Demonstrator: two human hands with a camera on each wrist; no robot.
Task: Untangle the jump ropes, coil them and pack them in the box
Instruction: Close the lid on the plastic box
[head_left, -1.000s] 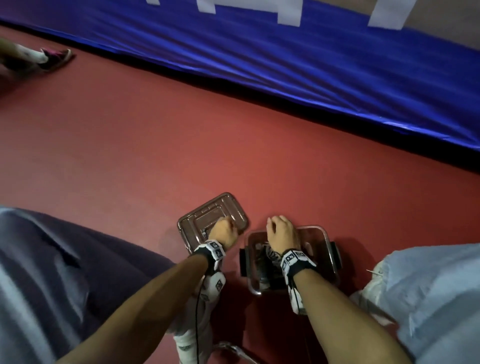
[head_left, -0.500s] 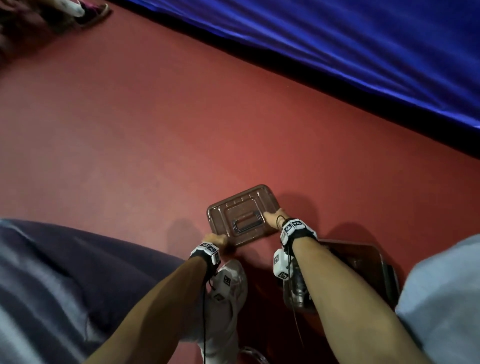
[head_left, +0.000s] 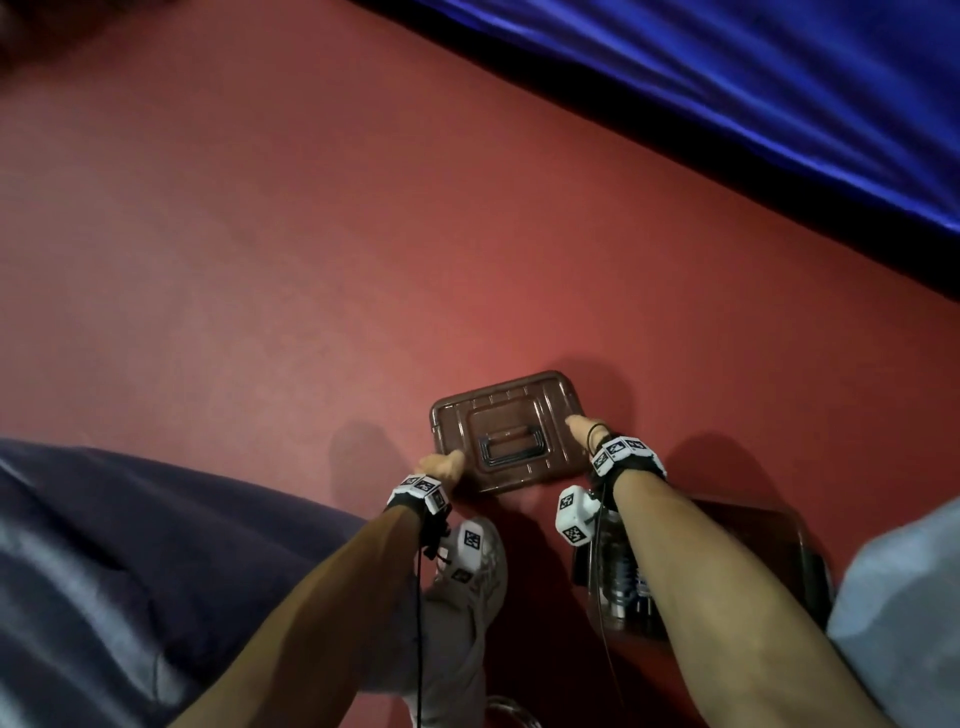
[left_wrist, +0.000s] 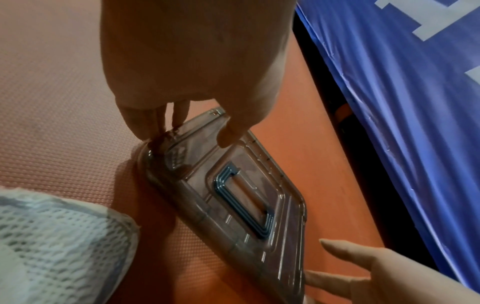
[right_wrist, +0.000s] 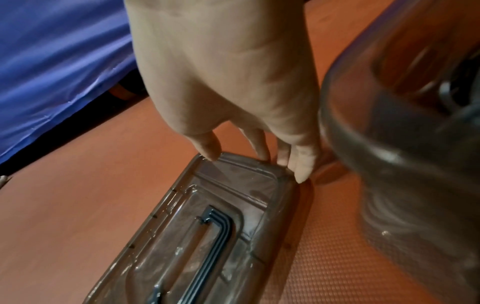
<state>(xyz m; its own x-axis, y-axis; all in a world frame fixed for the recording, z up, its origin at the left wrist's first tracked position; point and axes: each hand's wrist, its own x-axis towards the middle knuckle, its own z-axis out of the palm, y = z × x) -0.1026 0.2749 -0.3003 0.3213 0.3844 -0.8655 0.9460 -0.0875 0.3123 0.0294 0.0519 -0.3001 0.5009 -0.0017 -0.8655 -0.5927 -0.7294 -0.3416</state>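
The clear box lid (head_left: 519, 410) with a folded handle lies flat on the red floor. My left hand (head_left: 441, 465) pinches its near left corner, thumb on top (left_wrist: 192, 131). At the right end my right hand (head_left: 579, 426) holds the lid (right_wrist: 207, 226), thumb at the far corner and fingers over the edge (right_wrist: 249, 158). The lid (left_wrist: 233, 195) stays on the floor. The open clear box (head_left: 753, 545) stands to the right under my right forearm. Jump rope handles (head_left: 621, 577) show dimly inside it. The box wall (right_wrist: 389, 144) is close beside my right hand.
A blue padded mat (head_left: 727, 104) runs along the far side of the red floor (head_left: 260, 260). My white mesh shoe (head_left: 467, 571) sits just behind the lid. My dark trouser leg (head_left: 130, 545) lies at the left, and pale cloth (head_left: 898, 597) at the right.
One second ago my right hand was in the box. It has moved left onto the lid's right end. My left hand has shifted to the lid's near left corner.
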